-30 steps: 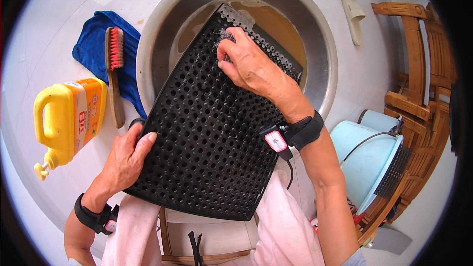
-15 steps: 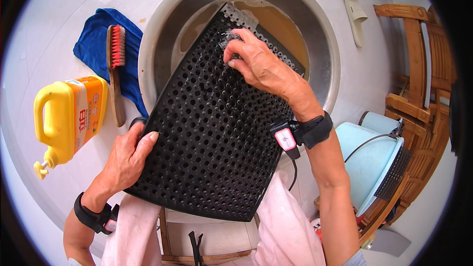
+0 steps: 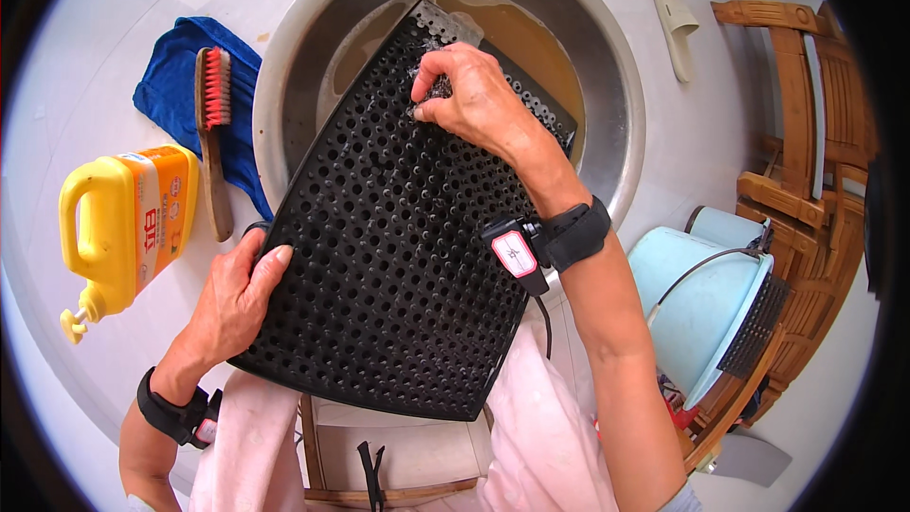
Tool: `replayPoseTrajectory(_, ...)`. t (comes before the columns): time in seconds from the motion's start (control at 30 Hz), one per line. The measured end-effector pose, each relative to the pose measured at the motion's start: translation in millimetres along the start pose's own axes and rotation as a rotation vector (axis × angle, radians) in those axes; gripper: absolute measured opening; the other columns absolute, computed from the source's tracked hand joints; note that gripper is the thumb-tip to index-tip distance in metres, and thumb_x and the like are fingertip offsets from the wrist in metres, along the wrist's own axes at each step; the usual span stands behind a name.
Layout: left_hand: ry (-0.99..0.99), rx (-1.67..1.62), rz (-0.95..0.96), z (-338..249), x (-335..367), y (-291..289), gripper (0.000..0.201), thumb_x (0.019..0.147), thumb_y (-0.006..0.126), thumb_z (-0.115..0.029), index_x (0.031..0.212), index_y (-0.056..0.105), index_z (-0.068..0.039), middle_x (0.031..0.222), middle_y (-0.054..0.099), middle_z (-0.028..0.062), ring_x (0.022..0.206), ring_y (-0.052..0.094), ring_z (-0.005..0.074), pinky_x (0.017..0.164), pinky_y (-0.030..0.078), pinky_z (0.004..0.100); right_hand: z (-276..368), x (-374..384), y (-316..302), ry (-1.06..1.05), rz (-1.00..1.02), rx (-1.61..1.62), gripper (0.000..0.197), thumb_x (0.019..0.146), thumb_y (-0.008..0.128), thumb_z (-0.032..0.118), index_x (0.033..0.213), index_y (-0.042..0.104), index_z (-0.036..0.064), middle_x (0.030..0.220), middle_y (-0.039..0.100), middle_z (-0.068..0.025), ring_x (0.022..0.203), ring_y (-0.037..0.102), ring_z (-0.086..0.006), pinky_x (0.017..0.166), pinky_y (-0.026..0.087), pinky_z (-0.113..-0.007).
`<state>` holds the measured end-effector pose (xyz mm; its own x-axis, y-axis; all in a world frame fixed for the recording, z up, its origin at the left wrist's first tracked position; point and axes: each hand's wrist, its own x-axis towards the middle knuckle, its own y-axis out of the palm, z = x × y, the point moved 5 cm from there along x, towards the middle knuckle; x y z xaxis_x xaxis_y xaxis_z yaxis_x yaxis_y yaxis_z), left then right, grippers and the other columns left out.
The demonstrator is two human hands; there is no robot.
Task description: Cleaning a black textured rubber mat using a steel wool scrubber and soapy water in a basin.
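Note:
A black panel point(image 3: 379, 275) full of round holes leans across my lap, its far end down inside a metal basin point(image 3: 611, 133). My left hand point(image 3: 237, 299) is closed on the panel's left edge, thumb on top. Near the far end, my right hand point(image 3: 483, 100) pinches a steel wool scourer point(image 3: 441, 87) against the perforated surface. The scourer is mostly hidden by the curled fingers. Murky brown water point(image 3: 545, 52) with some foam lies in the basin. Around the panel's far corner the surface looks greyish and wet.
A wooden brush point(image 3: 213, 133) with red bristles lies on a blue cloth point(image 3: 171, 81) left of the basin. Nearer stands a yellow jug point(image 3: 104, 228) with a pump. At right are a light blue bucket point(image 3: 687, 294), wooden chairs point(image 3: 791, 104) and slippers point(image 3: 675, 28).
My right hand has shifted slightly left across the panel with the scourer, its fingers now curled tighter. My left hand keeps its hold on the edge. The whole view has moved a little.

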<state>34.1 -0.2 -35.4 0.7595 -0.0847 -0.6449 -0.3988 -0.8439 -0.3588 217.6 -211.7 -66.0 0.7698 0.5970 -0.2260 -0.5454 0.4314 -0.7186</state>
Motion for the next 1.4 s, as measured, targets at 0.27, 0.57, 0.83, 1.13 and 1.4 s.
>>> replayPoseTrajectory(0.27, 0.052, -0.008, -0.053, 0, 1, 1, 0.04, 0.097, 0.048, -0.032, 0.081, 0.04, 0.004, 0.064, 0.033, 0.0161, 0.062, 0.03, 0.0202, 0.058, 0.035, 0.0366, -3, 3, -1, 0.183, -0.019, 0.088, 0.013, 0.062, 0.078, 0.009, 0.07, 0.069, 0.005, 0.097, 0.063, -0.0126, 0.094, 0.06, -0.0275, 0.081, 0.048, -0.038)
replayPoseTrajectory(0.57, 0.07, -0.041, -0.059, 3, 2, 2, 0.038, 0.096, 0.049, -0.029, 0.081, 0.041, 0.004, 0.064, 0.033, 0.0163, 0.062, 0.03, 0.0207, 0.058, 0.036, 0.0367, -1, 13, -5, 0.118, 0.031, 0.004, 0.013, 0.063, 0.076, 0.01, 0.071, 0.068, 0.003, 0.085, 0.065, -0.0146, 0.085, 0.062, -0.027, 0.078, 0.049, -0.038)
replayPoseTrajectory(0.83, 0.04, -0.025, -0.009, -2, 3, 1, 0.038, 0.097, 0.048, -0.029, 0.081, 0.041, 0.004, 0.064, 0.033, 0.0171, 0.061, 0.029, 0.0222, 0.057, 0.035, 0.0373, -7, 13, -8, 0.172, 0.11, 0.093, 0.014, 0.062, 0.076, 0.009, 0.071, 0.068, 0.0026, 0.079, 0.065, -0.0116, 0.083, 0.063, -0.0246, 0.077, 0.049, -0.037)
replayPoseTrajectory(1.13, 0.049, -0.078, -0.032, 2, 0, 2, 0.038, 0.097, 0.048, -0.03, 0.081, 0.041, 0.004, 0.064, 0.033, 0.0171, 0.061, 0.03, 0.0213, 0.058, 0.035, 0.037, -1, 6, -2, 0.155, -0.04, 0.05, 0.012, 0.062, 0.075, 0.006, 0.071, 0.068, 0.0023, 0.087, 0.064, -0.0149, 0.087, 0.062, -0.0283, 0.077, 0.049, -0.037)
replayPoseTrajectory(1.4, 0.065, -0.033, -0.054, 0, 0, 2, 0.038, 0.097, 0.048, -0.03, 0.081, 0.04, 0.003, 0.065, 0.033, 0.0167, 0.061, 0.03, 0.0219, 0.058, 0.035, 0.0364, -3, -13, 1, -0.02, -0.341, 0.009, 0.013, 0.069, 0.072, 0.013, 0.077, 0.067, 0.0039, 0.078, 0.057, -0.012, 0.077, 0.058, -0.0267, 0.073, 0.047, -0.039)
